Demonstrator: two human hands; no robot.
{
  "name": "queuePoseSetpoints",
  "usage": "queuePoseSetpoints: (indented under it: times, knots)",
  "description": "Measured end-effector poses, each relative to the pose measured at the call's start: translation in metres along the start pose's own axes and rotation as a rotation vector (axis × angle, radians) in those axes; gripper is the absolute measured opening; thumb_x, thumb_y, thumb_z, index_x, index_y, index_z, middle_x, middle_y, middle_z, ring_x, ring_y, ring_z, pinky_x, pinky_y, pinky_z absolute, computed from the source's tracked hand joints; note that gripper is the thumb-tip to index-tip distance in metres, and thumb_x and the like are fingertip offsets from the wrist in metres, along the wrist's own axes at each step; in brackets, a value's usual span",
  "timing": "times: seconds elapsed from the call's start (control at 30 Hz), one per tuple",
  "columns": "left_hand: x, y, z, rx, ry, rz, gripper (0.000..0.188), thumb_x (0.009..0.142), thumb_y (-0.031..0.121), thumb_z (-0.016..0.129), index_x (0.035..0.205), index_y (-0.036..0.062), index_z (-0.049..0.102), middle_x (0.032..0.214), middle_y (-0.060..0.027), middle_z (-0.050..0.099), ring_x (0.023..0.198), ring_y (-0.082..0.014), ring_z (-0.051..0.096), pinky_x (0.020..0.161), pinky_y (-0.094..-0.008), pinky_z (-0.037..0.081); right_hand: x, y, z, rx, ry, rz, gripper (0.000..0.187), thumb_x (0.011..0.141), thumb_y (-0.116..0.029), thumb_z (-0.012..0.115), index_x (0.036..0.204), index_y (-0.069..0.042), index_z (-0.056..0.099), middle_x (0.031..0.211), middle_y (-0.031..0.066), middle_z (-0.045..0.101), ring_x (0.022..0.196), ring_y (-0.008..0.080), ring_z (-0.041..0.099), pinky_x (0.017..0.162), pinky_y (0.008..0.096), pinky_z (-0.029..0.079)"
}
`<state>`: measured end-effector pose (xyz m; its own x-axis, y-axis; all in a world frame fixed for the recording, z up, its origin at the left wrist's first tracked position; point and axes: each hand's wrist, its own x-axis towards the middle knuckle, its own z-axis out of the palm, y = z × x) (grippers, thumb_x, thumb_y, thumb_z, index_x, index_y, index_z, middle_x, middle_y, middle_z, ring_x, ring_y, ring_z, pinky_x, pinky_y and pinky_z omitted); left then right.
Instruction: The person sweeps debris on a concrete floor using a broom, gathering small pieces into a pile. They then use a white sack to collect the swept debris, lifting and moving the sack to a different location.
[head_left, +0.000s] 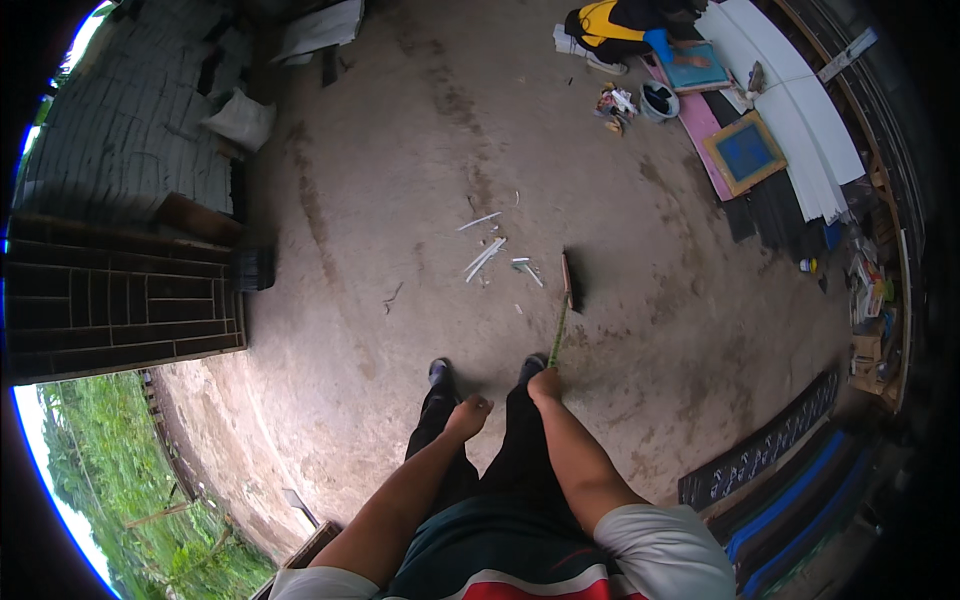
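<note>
My right hand (545, 384) is wrapped round the green handle of a push broom (558, 335). The dark bristles and reddish head of the broom rest on the concrete floor ahead of my right foot. My left hand (469, 416) hangs in front of my left leg, fingers curled, with nothing visible in it. Beyond my feet and left of the broom head lies a scatter of white strips (484, 260) and small scraps.
At the far right a person (615, 25) bends over a blue-green framed screen (697, 66). Near them are a grey bucket (659, 101), a wooden-framed blue screen (746, 152) and long white sheets (800, 130). A dark slatted gate (120, 300) stands on the left, beside a white sack (242, 121).
</note>
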<state>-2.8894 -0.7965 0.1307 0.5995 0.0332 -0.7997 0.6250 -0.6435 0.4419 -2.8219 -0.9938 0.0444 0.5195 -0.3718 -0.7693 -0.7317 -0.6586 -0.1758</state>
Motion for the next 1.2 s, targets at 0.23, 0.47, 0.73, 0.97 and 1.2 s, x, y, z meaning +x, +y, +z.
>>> queuePoseSetpoints:
  times: [0.23, 0.47, 0.73, 0.97, 1.2]
  knots:
    - [-0.012, -0.019, -0.015, 0.023, 0.007, -0.058, 0.051, 0.093, 0.051, 0.056, 0.116, 0.0060, 0.064, 0.112, -0.0252, 0.066, 0.112, -0.0429, 0.061, 0.095, -0.0485, 0.048, -0.020, -0.109, 0.029, 0.226, -0.192, 0.101, 0.028, 0.091, -0.009, 0.055, 0.115, 0.005, 0.057, 0.113, 0.0264, 0.065, 0.102, 0.0376, 0.068, 0.081, 0.0463, 0.059]
    - [-0.007, -0.026, -0.026, 0.023, 0.027, -0.043, 0.052, 0.093, 0.050, 0.056, 0.116, 0.0051, 0.064, 0.112, -0.0244, 0.067, 0.110, -0.0423, 0.062, 0.095, -0.0483, 0.048, -0.019, -0.144, 0.004, 0.364, -0.302, 0.012, 0.027, 0.087, -0.008, 0.058, 0.113, 0.002, 0.060, 0.101, 0.0226, 0.069, 0.078, 0.0341, 0.072, 0.058, 0.0410, 0.060]
    - [0.008, -0.003, -0.022, 0.070, 0.041, 0.031, 0.050, 0.093, 0.049, 0.056, 0.112, 0.0049, 0.068, 0.110, -0.0235, 0.068, 0.110, -0.0416, 0.062, 0.096, -0.0477, 0.048, -0.010, -0.067, -0.015, 0.206, -0.134, -0.213, 0.042, 0.090, -0.010, 0.050, 0.131, -0.001, 0.053, 0.116, 0.0244, 0.064, 0.103, 0.0385, 0.066, 0.079, 0.0462, 0.056]
    - [0.020, 0.017, -0.014, -0.152, 0.070, 0.025, 0.046, 0.094, 0.046, 0.057, 0.109, 0.0035, 0.067, 0.104, -0.0232, 0.069, 0.103, -0.0414, 0.065, 0.090, -0.0466, 0.051, 0.025, -0.008, -0.011, 0.063, 0.113, -0.153, 0.040, 0.090, -0.005, 0.047, 0.128, 0.003, 0.051, 0.099, 0.0233, 0.067, 0.073, 0.0341, 0.070, 0.048, 0.0433, 0.053]
    - [0.035, -0.006, -0.035, -0.249, 0.020, 0.041, 0.046, 0.093, 0.047, 0.059, 0.106, 0.0033, 0.067, 0.104, -0.0219, 0.070, 0.103, -0.0396, 0.066, 0.090, -0.0456, 0.051, 0.030, -0.121, 0.039, 0.200, -0.145, 0.083, 0.017, 0.087, -0.001, 0.053, 0.100, 0.005, 0.063, 0.081, 0.0177, 0.068, 0.061, 0.0271, 0.067, 0.042, 0.0391, 0.047]
